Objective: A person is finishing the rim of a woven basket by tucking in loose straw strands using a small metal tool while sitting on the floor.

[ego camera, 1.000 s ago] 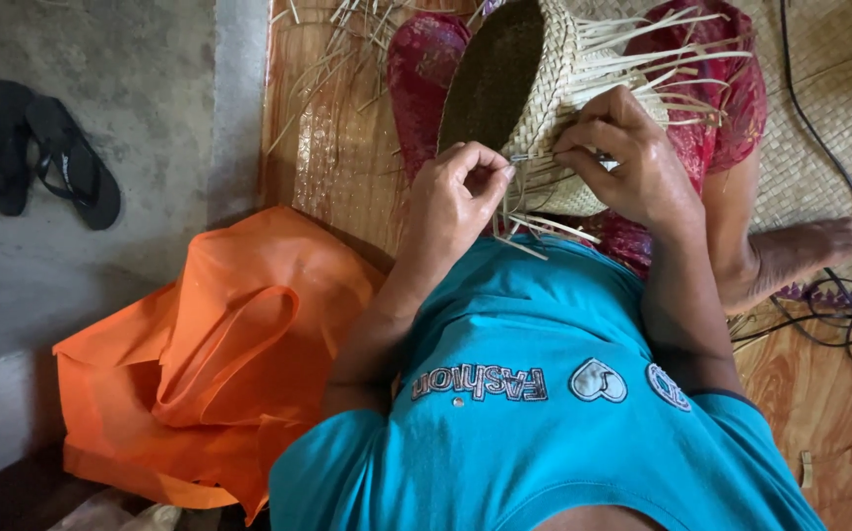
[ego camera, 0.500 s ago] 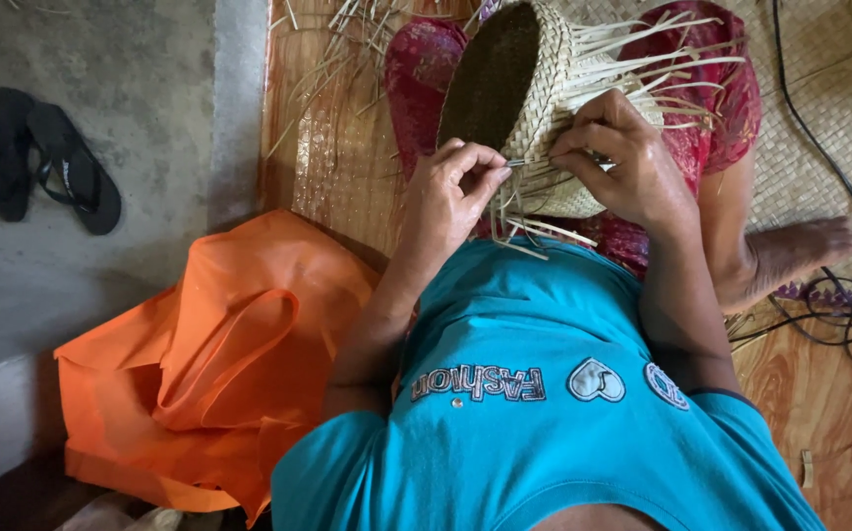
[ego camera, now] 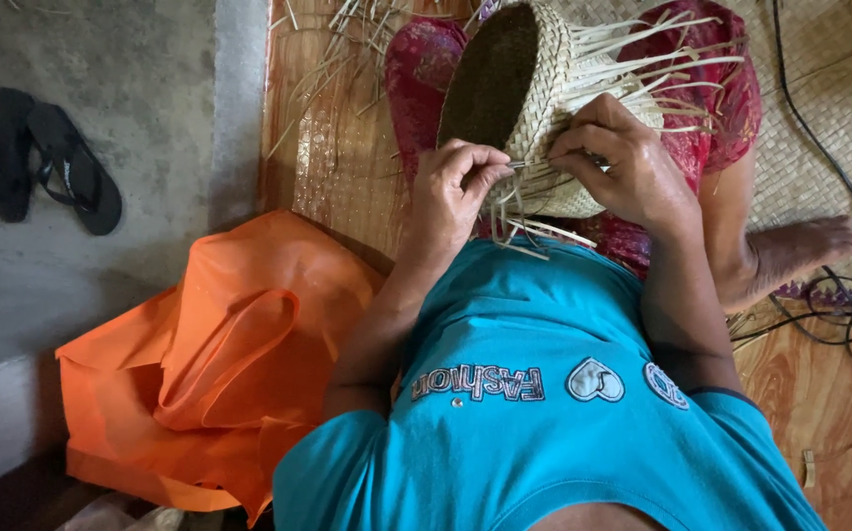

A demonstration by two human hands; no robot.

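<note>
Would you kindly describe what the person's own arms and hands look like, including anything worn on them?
Both arms are bare from the upper arm down; short teal sleeves of a T-shirt end above the elbows. The left hand and the right hand wear no gloves, and no rings, bracelets or watch show on the fingers or wrists. No markings can be made out on the forearms.

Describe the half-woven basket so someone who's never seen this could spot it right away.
Start from the person's turquoise shirt and follow both forearms up to the lap. There the pale, round straw basket lies on its side, dark inside, between the left hand and right hand. Only it has loose strips bristling from its rim.
</note>
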